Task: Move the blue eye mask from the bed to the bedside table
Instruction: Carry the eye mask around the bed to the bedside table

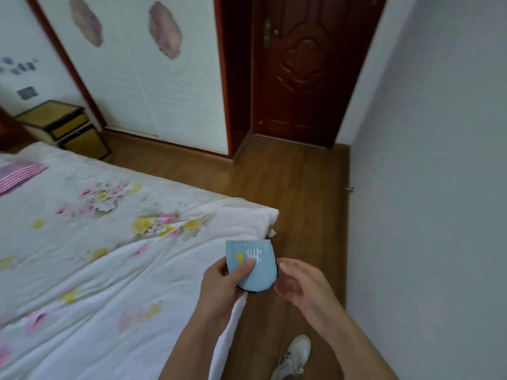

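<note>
I am pinching the blue eye mask [253,267], folded, in my left hand [222,283], off the bed [96,242]; my right hand [296,283] is hovering half-open, empty. The bedside table [59,124] at ten o'clock is waiting.

White floral quilt [115,242] with pink and yellow blossoms, rumpled, one corner folded over near the floor. Pink-and-white striped cloth [19,175] lying at the quilt's far left edge. Wood-plank floor [288,193] between the quilt and a pale grey wall [428,187]. Dark red-brown carved door [307,72], closed, in the far corner. Beside it, white sliding wardrobe doors [153,86] with blurred pink oval motifs. Small door stopper [349,189] low on the grey wall. White sneaker [295,355] on the floor at bottom edge.
</note>
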### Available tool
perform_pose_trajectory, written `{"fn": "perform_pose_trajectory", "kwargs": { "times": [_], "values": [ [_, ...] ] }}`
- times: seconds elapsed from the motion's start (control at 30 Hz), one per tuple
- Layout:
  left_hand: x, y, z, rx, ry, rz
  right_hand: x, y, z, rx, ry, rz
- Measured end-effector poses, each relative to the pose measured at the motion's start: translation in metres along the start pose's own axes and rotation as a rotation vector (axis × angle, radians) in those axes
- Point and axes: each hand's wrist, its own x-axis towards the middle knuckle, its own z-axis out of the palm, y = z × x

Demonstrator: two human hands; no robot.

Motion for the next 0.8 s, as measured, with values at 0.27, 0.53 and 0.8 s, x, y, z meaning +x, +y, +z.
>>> {"fn": "perform_pose_trajectory", "kwargs": {
  "times": [0.27,0.53,0.8],
  "values": [
    [0.115,0.020,0.120,0.075,-0.138,-0.038,0.085,-0.071,-0.089,0.059,0.089,-0.074],
    [0.197,0.041,0.209,0.079,-0.213,-0.054,0.158,-0.134,-0.157,0.107,0.127,-0.080],
    [0.271,0.050,0.257,0.070,-0.222,-0.123,0.224,-0.161,-0.193,0.187,0.154,-0.013]
  ]
}}
